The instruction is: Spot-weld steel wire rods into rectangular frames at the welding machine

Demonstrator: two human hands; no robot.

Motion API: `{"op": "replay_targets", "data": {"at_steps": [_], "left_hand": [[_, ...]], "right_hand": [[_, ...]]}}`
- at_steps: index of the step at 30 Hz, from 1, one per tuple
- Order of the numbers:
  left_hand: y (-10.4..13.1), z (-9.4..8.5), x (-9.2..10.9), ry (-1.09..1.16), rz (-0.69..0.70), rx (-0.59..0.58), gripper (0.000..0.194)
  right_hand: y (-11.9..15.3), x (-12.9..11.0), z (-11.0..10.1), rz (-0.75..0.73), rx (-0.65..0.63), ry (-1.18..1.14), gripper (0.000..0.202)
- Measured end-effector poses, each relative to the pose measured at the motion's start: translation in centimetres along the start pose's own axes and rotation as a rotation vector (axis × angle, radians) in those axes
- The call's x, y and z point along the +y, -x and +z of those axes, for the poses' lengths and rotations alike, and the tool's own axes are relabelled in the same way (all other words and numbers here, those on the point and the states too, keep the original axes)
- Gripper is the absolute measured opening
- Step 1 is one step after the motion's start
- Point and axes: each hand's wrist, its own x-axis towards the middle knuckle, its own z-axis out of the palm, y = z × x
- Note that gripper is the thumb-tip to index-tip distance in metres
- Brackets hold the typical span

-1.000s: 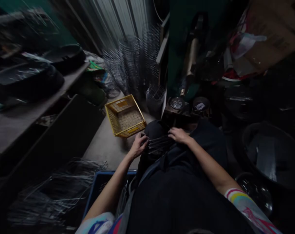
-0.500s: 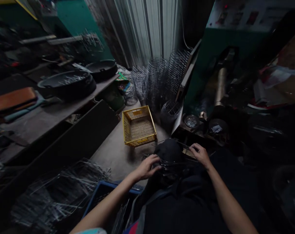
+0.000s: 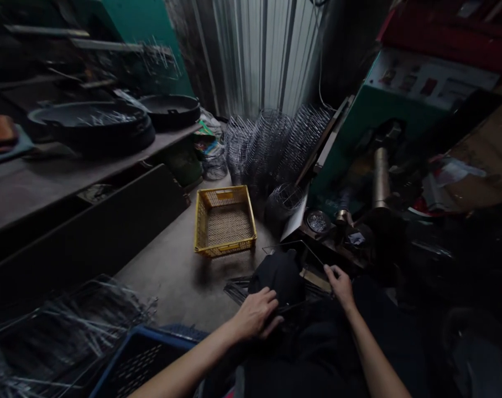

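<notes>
My right hand [image 3: 339, 284] pinches one end of a thin bent metal wire [image 3: 315, 255], which reaches up and left above my dark-clothed knee [image 3: 278, 276]. Over my lap, my left hand [image 3: 257, 314] is curled with the thumb a little apart from the fingers. Thin dark wires run beside its fingertips, but its grip is mostly hidden in shadow. A bundle of bent wires [image 3: 235, 289] sticks out left of the knee.
A yellow plastic crate [image 3: 226, 250] stands on the floor ahead. Wire baskets [image 3: 270, 141] are stacked behind it. Lower left are a blue crate [image 3: 139, 337] and a heap of wires [image 3: 72, 326]. Black pans [image 3: 93, 130] sit on the left bench; a green machine [image 3: 359, 121] is at right.
The bent wire in my right hand now shows raised above the knee. My left hand sits lower over the lap. The camera view has shifted, and the yellow crate appears further left.
</notes>
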Motion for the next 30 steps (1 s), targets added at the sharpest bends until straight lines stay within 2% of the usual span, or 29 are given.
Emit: {"op": "replay_targets", "data": {"at_steps": [3,5,7,8,9,10,13,15,17,20,23,26,28,30], "left_hand": [[0.4,-1.3,-1.4,-0.025,-0.076,0.071,0.024],[-0.5,-3.2,-2.8,-0.074,-0.154,0.24,0.024],[-2.5,-5.2,-3.9,-0.139,-0.18,0.403,0.045],[-3.8,-6.0,-4.2,-0.164,-0.153,0.422,0.059],[-5.3,-6.5,-4.4,-0.177,-0.111,0.385,0.068],[-6.9,-6.6,-4.6,-0.183,-0.078,0.298,0.069],[-12.1,-5.4,-5.2,-0.202,-0.08,-0.057,0.041],[-15.5,-4.0,-6.0,-0.231,-0.134,-0.189,0.037],[-18.6,-3.1,-7.0,-0.268,-0.166,-0.215,0.037],[-22.2,-2.6,-7.8,-0.337,-0.187,-0.229,0.038],[-24.5,-2.3,-7.4,-0.383,-0.15,-0.273,0.039],[-26.1,-1.3,-5.2,-0.504,-0.027,-0.29,0.04],[-26.6,-0.8,-2.5,-0.53,0.096,-0.265,0.04],[-26.3,-1.1,0.9,-0.451,0.176,-0.226,0.041]], "right_hand": [[-1.1,-1.7,-0.7,-0.133,0.029,0.013,0.051],[-1.4,-3.2,-0.6,-0.25,0.017,0.033,0.047],[-1.3,-4.6,-0.2,-0.361,-0.003,0.084,0.043],[-1.3,-5.1,0.0,-0.405,-0.014,0.117,0.041],[-1.3,-5.5,0.1,-0.435,-0.023,0.151,0.04],[-1.4,-5.8,0.2,-0.45,-0.031,0.182,0.04],[-2.0,-5.3,0.0,-0.394,-0.076,0.268,0.036],[-2.3,-4.0,-0.9,-0.287,-0.081,0.361,0.024],[-2.2,-2.3,-2.4,-0.201,-0.065,0.437,0.02],[-0.5,0.5,-6.1,-0.173,-0.021,0.421,0.028],[2.6,3.6,-10.5,-0.103,0.106,0.384,0.026],[5.9,7.9,-15.0,0.162,0.257,0.461,0.027],[8.1,11.5,-18.4,0.441,0.314,0.541,0.029],[10.1,15.4,-21.7,0.684,0.347,0.586,0.033]]}}
